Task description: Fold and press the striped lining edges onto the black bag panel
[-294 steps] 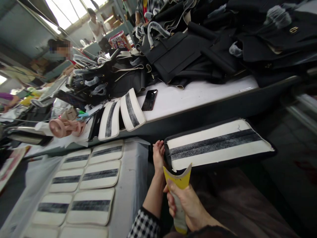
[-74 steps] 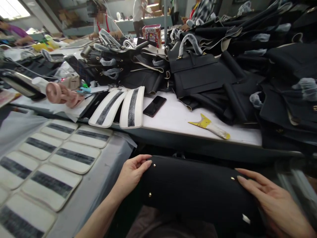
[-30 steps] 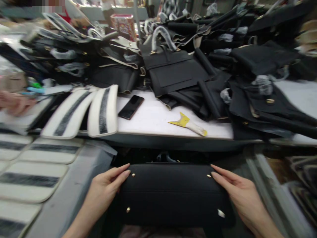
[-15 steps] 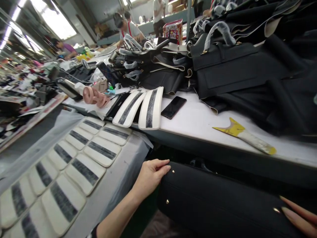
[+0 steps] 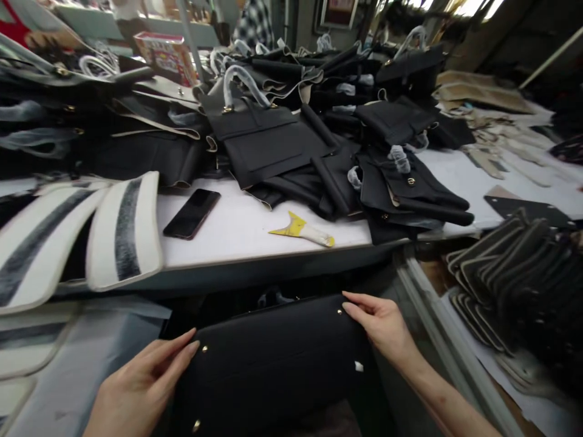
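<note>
A black leather bag [image 5: 273,358] lies low in front of me, its flat studded base turned up toward the camera. Small gold studs show near its corners, and a white patch marks the right side. My left hand [image 5: 141,379] pinches the left end of the bag between thumb and fingers. At the upper right corner, beside a stud, my right hand [image 5: 382,325] grips the edge the same way. The underside of the bag is hidden.
Beyond the bag runs a white table with a phone [image 5: 192,213], a yellow-ended scraper-like tool [image 5: 303,230] and piled black bags [image 5: 268,145]. White panels with dark stripes [image 5: 125,233] overhang its edge at left. Stacked dark pieces [image 5: 510,279] stand at right.
The view has swung to the right, bringing the stacked dark pieces and my whole right hand into sight. Both hands still hold the bag, which now sits nearer the middle.
</note>
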`<state>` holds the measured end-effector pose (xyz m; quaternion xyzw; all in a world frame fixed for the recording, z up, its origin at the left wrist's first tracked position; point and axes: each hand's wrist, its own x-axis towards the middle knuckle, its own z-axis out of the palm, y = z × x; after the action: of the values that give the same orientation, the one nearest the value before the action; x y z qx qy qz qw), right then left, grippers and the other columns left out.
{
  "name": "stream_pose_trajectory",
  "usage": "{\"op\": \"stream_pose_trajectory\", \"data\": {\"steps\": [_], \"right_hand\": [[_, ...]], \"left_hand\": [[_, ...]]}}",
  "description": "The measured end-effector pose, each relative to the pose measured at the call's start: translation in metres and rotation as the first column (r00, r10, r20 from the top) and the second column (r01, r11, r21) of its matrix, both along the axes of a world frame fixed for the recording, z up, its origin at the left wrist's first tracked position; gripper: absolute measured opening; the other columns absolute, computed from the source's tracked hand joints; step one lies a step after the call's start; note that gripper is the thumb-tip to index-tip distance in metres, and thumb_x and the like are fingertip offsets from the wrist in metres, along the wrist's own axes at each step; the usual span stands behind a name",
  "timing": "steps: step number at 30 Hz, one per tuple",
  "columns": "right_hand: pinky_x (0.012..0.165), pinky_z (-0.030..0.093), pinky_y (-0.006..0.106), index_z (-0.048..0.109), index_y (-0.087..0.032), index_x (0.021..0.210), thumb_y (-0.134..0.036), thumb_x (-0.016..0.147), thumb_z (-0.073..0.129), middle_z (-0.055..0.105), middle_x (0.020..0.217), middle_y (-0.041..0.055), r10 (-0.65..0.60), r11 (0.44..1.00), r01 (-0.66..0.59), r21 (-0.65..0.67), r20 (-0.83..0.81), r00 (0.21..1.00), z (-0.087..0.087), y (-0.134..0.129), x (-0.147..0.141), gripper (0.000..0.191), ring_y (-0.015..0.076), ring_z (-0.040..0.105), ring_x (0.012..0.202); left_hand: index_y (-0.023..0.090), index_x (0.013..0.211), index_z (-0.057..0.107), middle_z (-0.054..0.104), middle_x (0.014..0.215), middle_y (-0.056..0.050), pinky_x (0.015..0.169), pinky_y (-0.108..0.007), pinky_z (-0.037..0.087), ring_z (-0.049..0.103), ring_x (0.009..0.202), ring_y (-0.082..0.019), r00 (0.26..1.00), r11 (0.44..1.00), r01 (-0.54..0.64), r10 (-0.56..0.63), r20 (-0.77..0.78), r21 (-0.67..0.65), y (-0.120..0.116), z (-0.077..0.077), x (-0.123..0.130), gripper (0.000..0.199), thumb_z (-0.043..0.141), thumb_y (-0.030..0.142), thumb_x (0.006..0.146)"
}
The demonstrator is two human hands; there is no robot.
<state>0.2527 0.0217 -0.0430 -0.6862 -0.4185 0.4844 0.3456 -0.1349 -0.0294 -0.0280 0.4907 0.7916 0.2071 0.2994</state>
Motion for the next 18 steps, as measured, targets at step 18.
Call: {"op": "stream_pose_trajectory", "data": {"steps": [18], "right_hand": [[0.059, 0.046, 0.026, 0.068, -0.019, 0.107, -0.055, 0.078, 0.068, 0.060, 0.084, 0.0024, -0.180, 0.974, 0.150, 0.172, 0.171, 0.969, -0.003, -0.093, -0.006, 0.046, 0.0171, 0.053, 0.071]], "left_hand": [[0.017, 0.084, 0.059, 0.062, 0.068, -0.001, 0.056, -0.026, 0.040, 0.055, 0.064, -0.018, 0.947, 0.984, -0.153, 0.171, 0.271, -0.089, -0.071, -0.001, 0.021, 0.057, 0.066, 0.071, 0.067]]}}
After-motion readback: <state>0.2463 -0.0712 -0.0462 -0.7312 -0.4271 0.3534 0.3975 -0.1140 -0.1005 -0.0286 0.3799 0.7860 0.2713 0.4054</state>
